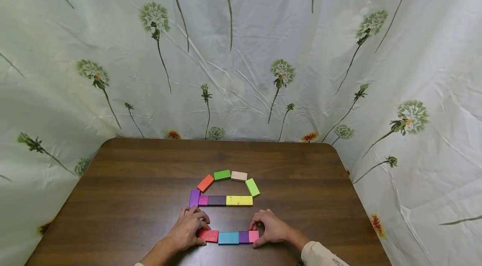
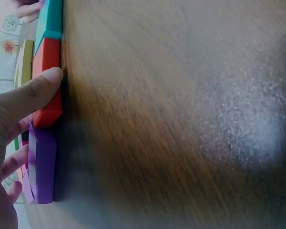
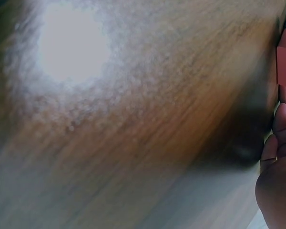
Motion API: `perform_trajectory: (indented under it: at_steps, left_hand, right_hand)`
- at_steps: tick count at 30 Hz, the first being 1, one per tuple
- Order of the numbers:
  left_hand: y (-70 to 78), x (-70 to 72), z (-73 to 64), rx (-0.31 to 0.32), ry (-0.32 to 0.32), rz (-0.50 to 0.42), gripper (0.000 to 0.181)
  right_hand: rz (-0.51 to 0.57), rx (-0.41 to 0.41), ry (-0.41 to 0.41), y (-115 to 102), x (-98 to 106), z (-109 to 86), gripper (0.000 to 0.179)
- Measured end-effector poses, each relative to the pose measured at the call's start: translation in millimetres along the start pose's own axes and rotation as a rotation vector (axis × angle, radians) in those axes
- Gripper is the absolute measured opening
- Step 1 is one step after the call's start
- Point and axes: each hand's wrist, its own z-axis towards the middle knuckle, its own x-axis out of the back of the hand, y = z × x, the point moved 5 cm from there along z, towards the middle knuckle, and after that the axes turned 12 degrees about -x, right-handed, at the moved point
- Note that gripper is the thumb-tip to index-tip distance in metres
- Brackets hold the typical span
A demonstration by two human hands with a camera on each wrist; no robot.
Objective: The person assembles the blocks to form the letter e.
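Observation:
My left hand [image 1: 187,227] is at the left end of a row of flat coloured blocks and grips the red block [image 1: 208,236], thumb on its near side. Close to the red block's end, a purple block [image 2: 44,167] shows in the left wrist view beside the fingers. To the right in the row follow a blue block [image 1: 228,238], a dark purple block [image 1: 244,237] and a pink block [image 1: 254,236]. My right hand [image 1: 272,227] pinches that pink block between thumb and fingers; its end shows at the right wrist view's edge.
Behind the row, a yellow block [image 1: 239,200], a dark block [image 1: 217,200] and a magenta block [image 1: 203,200] form a bar beside a purple block [image 1: 194,198]. Orange [image 1: 205,183], green, beige and lime blocks arc above it. A flowered curtain [image 1: 241,69] hangs behind the wooden table [image 1: 143,165].

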Motion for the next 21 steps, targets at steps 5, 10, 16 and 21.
perform_trajectory:
  at_steps: [5,10,16,21]
  left_hand:
    - [2.6,1.3,-1.3,-0.038,0.035,0.035,0.027]
    - [3.0,0.2,-0.9,-0.061,0.051,0.059,0.028]
    - [2.3,-1.7,-1.2,-0.044,0.034,0.039,0.028]
    - [2.0,-1.5,-1.4,-0.014,0.015,-0.006,0.034]
  right_hand:
    - [0.021,0.003,-0.002,2.2,-1.5,1.3,0.034]
    - [0.052,-0.012,-0.019,3.4,-0.3,2.1,0.034]
    - [0.056,-0.036,-0.053,3.9,0.4,2.6,0.034]
    - [0.109,-0.079,-0.109,4.9,2.8,3.5,0.034]
